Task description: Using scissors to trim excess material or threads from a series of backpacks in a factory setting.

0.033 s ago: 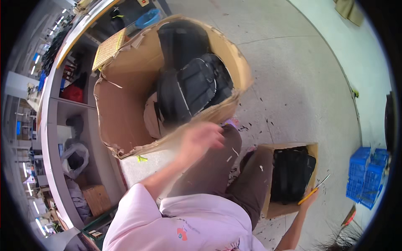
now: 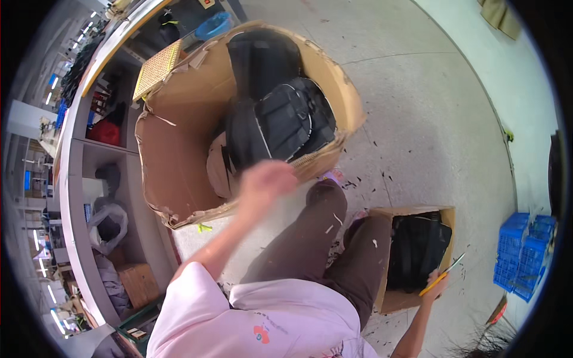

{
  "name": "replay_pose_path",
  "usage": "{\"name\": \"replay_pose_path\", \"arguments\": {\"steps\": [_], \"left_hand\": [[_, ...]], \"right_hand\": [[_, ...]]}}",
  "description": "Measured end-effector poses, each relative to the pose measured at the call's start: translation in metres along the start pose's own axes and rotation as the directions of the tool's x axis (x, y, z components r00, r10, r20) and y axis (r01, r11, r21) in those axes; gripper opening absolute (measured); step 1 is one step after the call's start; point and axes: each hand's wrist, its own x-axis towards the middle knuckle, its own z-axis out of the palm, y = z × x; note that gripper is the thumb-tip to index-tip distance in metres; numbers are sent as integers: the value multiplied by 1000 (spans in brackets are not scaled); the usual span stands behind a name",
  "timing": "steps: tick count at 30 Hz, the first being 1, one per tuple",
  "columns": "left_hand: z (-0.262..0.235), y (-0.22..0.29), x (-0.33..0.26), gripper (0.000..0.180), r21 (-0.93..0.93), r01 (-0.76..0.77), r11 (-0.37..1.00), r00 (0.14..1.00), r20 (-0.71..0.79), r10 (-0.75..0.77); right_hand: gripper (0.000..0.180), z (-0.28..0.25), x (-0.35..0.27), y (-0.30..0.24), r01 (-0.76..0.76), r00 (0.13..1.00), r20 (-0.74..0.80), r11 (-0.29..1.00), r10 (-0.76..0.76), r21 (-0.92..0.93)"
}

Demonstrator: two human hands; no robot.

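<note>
My left hand (image 2: 270,180) is over the near rim of a large open carton (image 2: 179,140), blurred by motion, so its fingers cannot be made out. Black backpacks (image 2: 286,116) with pale piping lie inside that carton, close to the hand, along with a beige piece (image 2: 217,167). Down at the right, my right hand (image 2: 439,284) grips a pair of yellow-handled scissors (image 2: 431,286), blades pointing up and away. Beside this hand, a smaller open carton (image 2: 403,303) holds another black bag (image 2: 418,250).
Grey shelving (image 2: 113,149) with bags and cloth runs along the left. Blue plastic crates (image 2: 519,253) stand against the right wall. Dark scraps (image 2: 385,176) are scattered over the floor. A yellow woven panel (image 2: 156,70) leans at the large carton's far left, near a blue basin (image 2: 213,25).
My left hand has moved left and slightly up, from above my knee to the large carton's near rim. My right hand has shifted slightly left with the scissors.
</note>
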Motion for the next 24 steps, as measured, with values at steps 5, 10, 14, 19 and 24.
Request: {"name": "replay_pose_path", "arguments": {"steps": [5,10,14,19,24], "left_hand": [[-130,-78,117,24,699,31,715,979,-165,119],[-114,-126,175,24,870,-424,-252,906,409,-112],[-111,-191,176,18,582,-538,-610,810,557,-184],[-175,-226,143,14,708,-607,-360,755,372,-541],[-225,-123,105,14,993,-81,-81,980,64,-189]], "right_hand": [[44,59,-108,-40,-157,971,200,978,128,139],[46,39,-148,-50,-87,974,203,993,103,-85],[42,-10,-143,-24,-82,977,170,959,132,-272],[42,16,-147,-69,-276,947,90,923,309,-267],[41,38,-141,-104,-142,975,163,987,151,-70]]}}
